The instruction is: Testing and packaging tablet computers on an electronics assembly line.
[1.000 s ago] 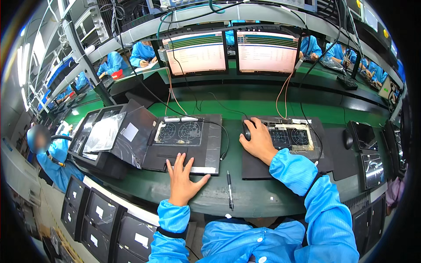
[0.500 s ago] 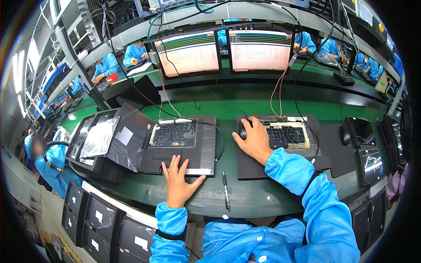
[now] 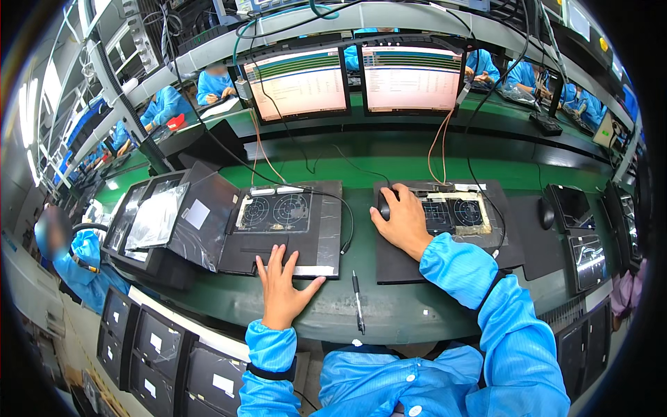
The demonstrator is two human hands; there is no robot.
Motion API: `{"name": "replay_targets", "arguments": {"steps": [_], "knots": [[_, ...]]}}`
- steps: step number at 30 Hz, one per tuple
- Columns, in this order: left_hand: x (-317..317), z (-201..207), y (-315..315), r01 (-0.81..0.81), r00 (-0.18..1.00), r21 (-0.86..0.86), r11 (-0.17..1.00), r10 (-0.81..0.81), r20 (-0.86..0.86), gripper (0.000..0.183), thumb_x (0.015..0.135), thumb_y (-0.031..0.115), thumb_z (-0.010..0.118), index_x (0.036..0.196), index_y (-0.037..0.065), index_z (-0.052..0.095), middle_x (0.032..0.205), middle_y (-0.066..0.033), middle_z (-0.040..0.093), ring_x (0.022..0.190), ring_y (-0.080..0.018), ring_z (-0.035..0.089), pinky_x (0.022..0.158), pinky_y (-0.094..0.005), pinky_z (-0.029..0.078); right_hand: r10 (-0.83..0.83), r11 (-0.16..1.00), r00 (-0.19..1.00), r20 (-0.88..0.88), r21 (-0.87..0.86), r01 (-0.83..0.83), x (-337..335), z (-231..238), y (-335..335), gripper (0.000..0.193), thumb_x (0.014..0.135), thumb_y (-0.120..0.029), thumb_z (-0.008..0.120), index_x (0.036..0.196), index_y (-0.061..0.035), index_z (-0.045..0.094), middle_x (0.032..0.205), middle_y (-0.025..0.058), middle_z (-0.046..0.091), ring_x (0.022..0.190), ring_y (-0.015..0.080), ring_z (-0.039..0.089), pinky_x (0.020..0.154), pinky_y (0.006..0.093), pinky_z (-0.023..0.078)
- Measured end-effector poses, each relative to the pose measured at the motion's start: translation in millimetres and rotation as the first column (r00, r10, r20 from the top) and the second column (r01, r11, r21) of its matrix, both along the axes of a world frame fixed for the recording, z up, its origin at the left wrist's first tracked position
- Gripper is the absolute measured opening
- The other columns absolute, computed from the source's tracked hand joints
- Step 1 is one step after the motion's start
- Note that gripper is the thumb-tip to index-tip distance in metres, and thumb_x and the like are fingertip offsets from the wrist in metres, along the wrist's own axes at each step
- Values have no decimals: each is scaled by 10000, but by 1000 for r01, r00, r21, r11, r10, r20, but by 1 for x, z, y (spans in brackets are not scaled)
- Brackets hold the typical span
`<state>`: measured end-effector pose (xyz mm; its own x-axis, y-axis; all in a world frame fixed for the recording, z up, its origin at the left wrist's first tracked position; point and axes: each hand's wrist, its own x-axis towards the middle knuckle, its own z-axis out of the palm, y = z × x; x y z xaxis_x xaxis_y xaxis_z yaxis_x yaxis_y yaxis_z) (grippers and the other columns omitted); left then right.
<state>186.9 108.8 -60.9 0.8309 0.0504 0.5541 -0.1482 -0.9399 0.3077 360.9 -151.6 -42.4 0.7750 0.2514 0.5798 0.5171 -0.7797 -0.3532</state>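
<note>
My left hand [image 3: 283, 292] lies open with fingers spread, its fingertips on the front edge of a black board [image 3: 325, 243]. Set into that board is a dark panel [image 3: 274, 212] with two printed circular targets. My right hand [image 3: 405, 226] is closed over a black computer mouse [image 3: 383, 206], which it partly hides. The mouse is at the left side of a second black board [image 3: 396, 267]. A similar panel [image 3: 469, 213] with a worn, taped border shows to the right of my right hand. A pen [image 3: 358, 304] lies on the green table between my hands.
Two lit monitors [image 3: 297, 83] [image 3: 414, 80] stand behind the boards, with cables hanging down. Black trays with plastic film [image 3: 156, 215] are stacked at left. Another mouse [image 3: 546, 214] and dark flat devices [image 3: 589, 263] lie at right. Black trays [image 3: 156, 340] stand low left; a person [image 3: 87, 271] is beyond.
My hands have stayed where they were. The person at the far left has shifted slightly, and the co-workers behind the bench at left have moved a little.
</note>
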Motion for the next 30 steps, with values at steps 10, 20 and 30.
{"name": "replay_targets", "arguments": {"steps": [10,20,30], "knots": [[1,-4,-1,-50,995,58,997,54,-79,822,718,389,881,1398,61,556,1532,-187,431,1467,-372,341,1200,-634,109,-73,997,993,95,10,73,-13,33,-14,688,795,-433,734,1307,-14,545,1282,254,502,1125,438,549,938,530,457],[2,-1,27,19,968,135,991,15,-252,631,812,170,796,1394,67,577,1569,-163,388,1487,-363,312,1226,-599,130,-836,505,448,-317,-763,402,-87,141,-395,640,848,-625,629,1008,-19,759,1110,181,722,1015,368,705,760,498,582],[-14,19,-19,-92,975,3,996,90,-202,567,888,161,732,1406,35,539,1582,-160,390,1480,-355,336,1239,-582,100,-793,383,565,228,-534,754,-186,-8,-510,441,920,-342,666,1161,23,611,1114,193,663,1059,368,640,906,469,519]]}}
